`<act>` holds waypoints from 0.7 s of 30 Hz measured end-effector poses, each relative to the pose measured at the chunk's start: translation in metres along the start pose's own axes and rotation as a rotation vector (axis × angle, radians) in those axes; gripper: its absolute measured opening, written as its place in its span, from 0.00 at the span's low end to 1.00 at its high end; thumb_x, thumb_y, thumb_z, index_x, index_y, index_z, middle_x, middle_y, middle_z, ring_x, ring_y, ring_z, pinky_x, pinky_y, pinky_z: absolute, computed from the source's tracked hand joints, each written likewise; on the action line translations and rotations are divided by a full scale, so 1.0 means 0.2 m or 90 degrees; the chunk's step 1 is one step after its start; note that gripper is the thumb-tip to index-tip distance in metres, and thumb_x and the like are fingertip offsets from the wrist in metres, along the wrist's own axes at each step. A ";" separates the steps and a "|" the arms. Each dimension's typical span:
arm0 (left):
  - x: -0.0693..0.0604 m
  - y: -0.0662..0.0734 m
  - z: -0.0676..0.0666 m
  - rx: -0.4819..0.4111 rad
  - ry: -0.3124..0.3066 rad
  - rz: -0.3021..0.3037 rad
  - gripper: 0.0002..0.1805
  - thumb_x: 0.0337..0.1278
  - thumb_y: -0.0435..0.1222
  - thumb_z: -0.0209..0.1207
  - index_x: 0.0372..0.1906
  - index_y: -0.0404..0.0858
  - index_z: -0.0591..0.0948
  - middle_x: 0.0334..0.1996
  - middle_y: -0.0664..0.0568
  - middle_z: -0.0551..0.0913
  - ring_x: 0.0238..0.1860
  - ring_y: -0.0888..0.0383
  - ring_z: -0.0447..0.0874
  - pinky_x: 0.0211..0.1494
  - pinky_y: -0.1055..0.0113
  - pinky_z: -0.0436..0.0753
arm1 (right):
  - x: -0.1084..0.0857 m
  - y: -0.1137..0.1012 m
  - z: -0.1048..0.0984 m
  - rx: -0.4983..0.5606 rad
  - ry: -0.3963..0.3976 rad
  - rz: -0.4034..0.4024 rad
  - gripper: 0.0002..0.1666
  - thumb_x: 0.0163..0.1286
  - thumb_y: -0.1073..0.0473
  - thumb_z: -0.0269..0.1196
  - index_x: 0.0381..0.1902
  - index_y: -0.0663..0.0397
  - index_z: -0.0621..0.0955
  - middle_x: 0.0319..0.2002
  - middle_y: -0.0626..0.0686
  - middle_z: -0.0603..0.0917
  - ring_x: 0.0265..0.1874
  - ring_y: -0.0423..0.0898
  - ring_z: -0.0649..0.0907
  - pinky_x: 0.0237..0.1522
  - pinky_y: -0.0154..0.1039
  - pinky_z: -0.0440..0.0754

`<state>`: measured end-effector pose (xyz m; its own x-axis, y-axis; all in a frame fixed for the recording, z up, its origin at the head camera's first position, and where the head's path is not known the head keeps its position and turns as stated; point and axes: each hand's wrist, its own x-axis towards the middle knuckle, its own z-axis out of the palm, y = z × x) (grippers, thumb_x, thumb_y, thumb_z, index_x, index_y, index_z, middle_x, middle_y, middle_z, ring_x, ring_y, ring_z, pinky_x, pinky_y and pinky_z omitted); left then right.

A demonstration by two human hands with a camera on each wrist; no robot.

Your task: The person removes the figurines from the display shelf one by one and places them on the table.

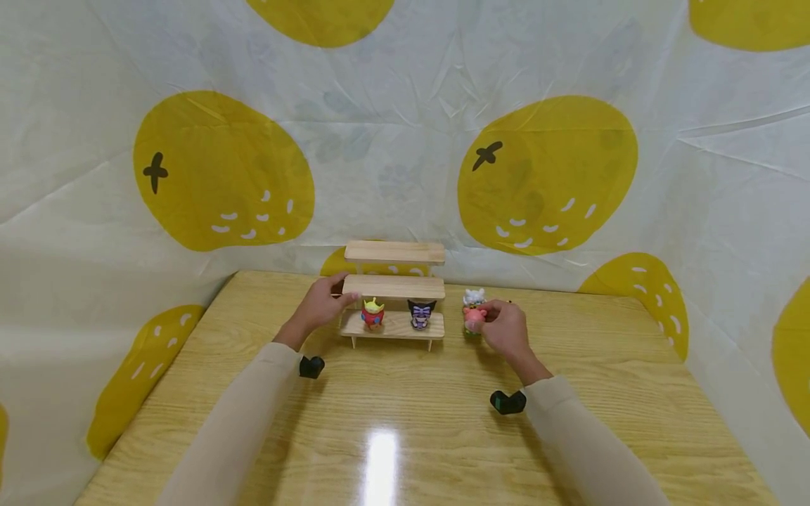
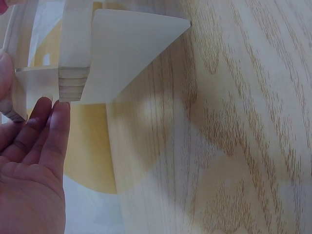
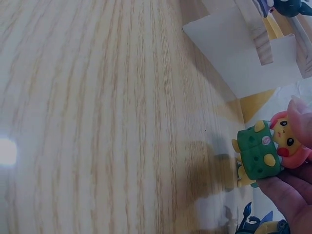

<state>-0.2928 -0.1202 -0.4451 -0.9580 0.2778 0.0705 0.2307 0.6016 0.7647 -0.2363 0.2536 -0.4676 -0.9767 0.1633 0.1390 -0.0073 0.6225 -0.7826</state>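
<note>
At the left end of a three-tier wooden display stand [image 1: 394, 287], my left hand [image 1: 319, 303] grips the middle tier. In the left wrist view its fingertips [image 2: 59, 117] reach round the plank's end, with the thumb at the frame's edge. Right of the stand, my right hand [image 1: 506, 329] holds a small figurine [image 1: 474, 318] by its pink head. The right wrist view shows this figurine's yellow face and green body [image 3: 261, 151]. On the lowest tier stand a red-and-green alien figurine [image 1: 373, 314] and a black-and-purple figurine [image 1: 420, 315].
A white figurine [image 1: 473, 296] stands just behind the held one. Part of a dark blue figurine [image 3: 263, 226] shows low in the right wrist view. The wooden table [image 1: 443, 422] ends at a fabric backdrop [image 1: 392, 176] with yellow fruit prints.
</note>
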 end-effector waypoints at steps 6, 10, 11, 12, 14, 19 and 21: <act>0.00 0.00 0.00 0.001 -0.001 -0.004 0.40 0.76 0.46 0.60 0.81 0.30 0.60 0.68 0.33 0.76 0.67 0.37 0.77 0.69 0.43 0.79 | -0.01 -0.01 0.00 0.000 -0.003 0.006 0.19 0.62 0.63 0.77 0.48 0.67 0.86 0.43 0.64 0.89 0.41 0.53 0.86 0.42 0.38 0.83; 0.00 -0.01 0.00 -0.001 -0.002 -0.003 0.40 0.76 0.47 0.59 0.81 0.31 0.60 0.68 0.33 0.75 0.68 0.37 0.77 0.69 0.43 0.79 | -0.01 -0.02 0.00 -0.007 -0.006 0.013 0.19 0.62 0.61 0.77 0.49 0.65 0.86 0.43 0.62 0.89 0.41 0.53 0.85 0.42 0.37 0.82; 0.00 -0.01 0.00 -0.001 -0.002 -0.002 0.41 0.76 0.47 0.59 0.81 0.31 0.60 0.69 0.33 0.75 0.68 0.37 0.77 0.69 0.43 0.79 | -0.01 -0.02 0.00 -0.009 -0.006 0.014 0.20 0.62 0.61 0.77 0.49 0.65 0.86 0.43 0.62 0.89 0.41 0.52 0.84 0.42 0.37 0.81; 0.00 -0.01 0.00 -0.002 -0.001 -0.001 0.41 0.76 0.47 0.60 0.81 0.31 0.60 0.69 0.33 0.75 0.67 0.37 0.77 0.69 0.43 0.79 | -0.01 -0.02 0.00 -0.010 -0.006 0.014 0.20 0.62 0.61 0.77 0.48 0.65 0.86 0.42 0.62 0.89 0.40 0.52 0.84 0.41 0.36 0.81; 0.00 -0.01 0.00 -0.006 -0.002 0.000 0.41 0.76 0.47 0.60 0.81 0.31 0.60 0.69 0.33 0.75 0.67 0.37 0.77 0.69 0.43 0.79 | -0.01 -0.02 0.00 -0.012 -0.007 0.013 0.20 0.62 0.60 0.77 0.48 0.65 0.86 0.42 0.62 0.88 0.40 0.52 0.84 0.40 0.35 0.80; 0.01 -0.01 0.00 -0.010 -0.004 -0.001 0.41 0.76 0.47 0.60 0.81 0.31 0.59 0.69 0.33 0.75 0.68 0.37 0.77 0.69 0.43 0.80 | -0.01 -0.02 0.00 -0.012 -0.012 0.019 0.19 0.62 0.61 0.77 0.48 0.65 0.86 0.42 0.62 0.88 0.40 0.51 0.84 0.40 0.34 0.80; 0.01 -0.01 0.00 -0.010 -0.004 -0.001 0.41 0.76 0.46 0.60 0.81 0.31 0.59 0.69 0.33 0.76 0.68 0.37 0.77 0.69 0.44 0.80 | -0.01 -0.02 0.00 -0.011 -0.011 0.020 0.19 0.61 0.61 0.77 0.48 0.65 0.86 0.41 0.62 0.89 0.40 0.51 0.85 0.40 0.34 0.80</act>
<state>-0.2948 -0.1209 -0.4472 -0.9573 0.2817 0.0649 0.2261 0.5898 0.7752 -0.2347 0.2507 -0.4661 -0.9800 0.1694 0.1042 0.0264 0.6301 -0.7761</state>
